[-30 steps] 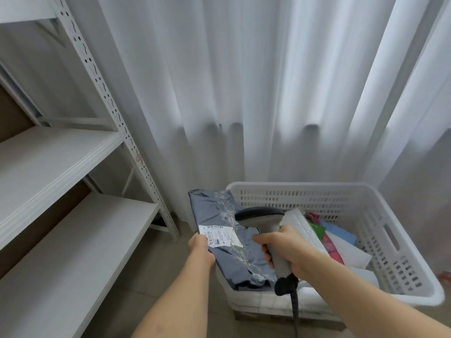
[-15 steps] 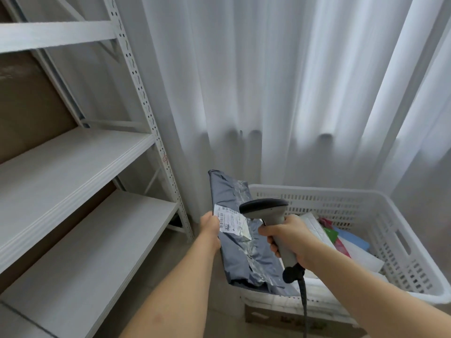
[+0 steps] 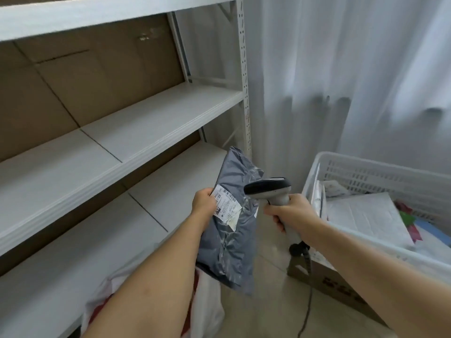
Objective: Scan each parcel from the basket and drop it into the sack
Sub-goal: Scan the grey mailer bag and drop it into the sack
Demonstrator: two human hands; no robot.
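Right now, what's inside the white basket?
The white basket holds a big white parcel on top, with red, green and blue packets peeking out beside it. Whatever lies underneath is covered.

Mostly plastic film, moulded plastic, painted metal.
Grey parcel [image 3: 231, 230]: glossy crinkled plastic film, shiny clear tape down it, matt white paper label [image 3: 228, 207]. Scanner [image 3: 271, 191]: smooth hard plastic, dark semi-gloss head, light grey grip. Basket [image 3: 366, 170]: white moulded plastic lattice. Sack [image 3: 207, 301]: thin white plastic, slight sheen. Shelf rack [image 3: 156, 118]: matt white painted boards, perforated metal upright; brown matt cardboard behind. Curtain [image 3: 341, 69]: soft white cloth.
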